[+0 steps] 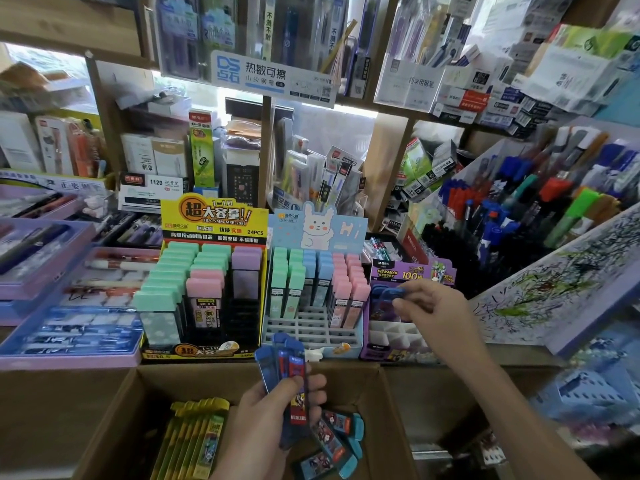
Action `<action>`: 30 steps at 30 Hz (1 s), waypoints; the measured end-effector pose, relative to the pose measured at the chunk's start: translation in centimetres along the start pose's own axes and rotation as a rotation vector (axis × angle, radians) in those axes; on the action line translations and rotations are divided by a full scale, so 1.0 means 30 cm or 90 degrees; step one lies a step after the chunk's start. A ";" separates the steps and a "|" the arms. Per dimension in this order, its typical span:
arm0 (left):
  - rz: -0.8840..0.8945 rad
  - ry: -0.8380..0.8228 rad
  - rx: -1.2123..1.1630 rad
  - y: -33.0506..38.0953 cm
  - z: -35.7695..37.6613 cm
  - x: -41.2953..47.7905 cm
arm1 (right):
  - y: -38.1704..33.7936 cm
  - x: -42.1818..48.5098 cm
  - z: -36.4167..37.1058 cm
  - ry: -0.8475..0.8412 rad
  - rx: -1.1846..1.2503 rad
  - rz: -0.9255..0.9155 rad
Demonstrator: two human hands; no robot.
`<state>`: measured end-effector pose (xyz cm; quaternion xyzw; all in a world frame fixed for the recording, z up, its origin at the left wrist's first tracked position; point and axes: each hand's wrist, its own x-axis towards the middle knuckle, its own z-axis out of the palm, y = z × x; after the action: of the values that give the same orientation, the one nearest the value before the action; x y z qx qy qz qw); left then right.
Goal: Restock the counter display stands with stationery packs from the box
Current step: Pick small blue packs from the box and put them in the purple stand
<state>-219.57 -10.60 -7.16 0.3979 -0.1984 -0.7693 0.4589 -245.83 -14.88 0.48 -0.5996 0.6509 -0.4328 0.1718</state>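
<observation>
Blue pack (pixel 387 294), pinched in the fingers (pixel 414 288) of the right hand (pixel 434 313) above the purple stand (pixel 408 271) at the tabletop's (pixel 519 358) front edge, is best lowered upright into a free white cell (pixel 391 332), while the left hand (pixel 270 419) clamps spare packs (pixel 287 362) over the cardboard box (pixel 114 403).

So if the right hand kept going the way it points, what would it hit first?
Likely the purple stand, just ahead of the blue pack the right hand pinches; further left stand the pink packs. Depth is unclear.
</observation>
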 end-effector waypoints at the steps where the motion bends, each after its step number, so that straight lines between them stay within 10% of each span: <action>1: 0.003 -0.003 0.001 0.001 0.000 -0.001 | 0.001 0.003 0.008 0.007 0.023 0.011; 30: 0.012 -0.059 0.011 -0.009 0.010 -0.031 | 0.002 -0.076 0.081 0.124 -0.023 -0.015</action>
<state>-219.71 -9.69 -6.76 0.3635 -0.2298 -0.7808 0.4533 -243.56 -13.63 -1.62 -0.5653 0.6652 -0.4790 0.0921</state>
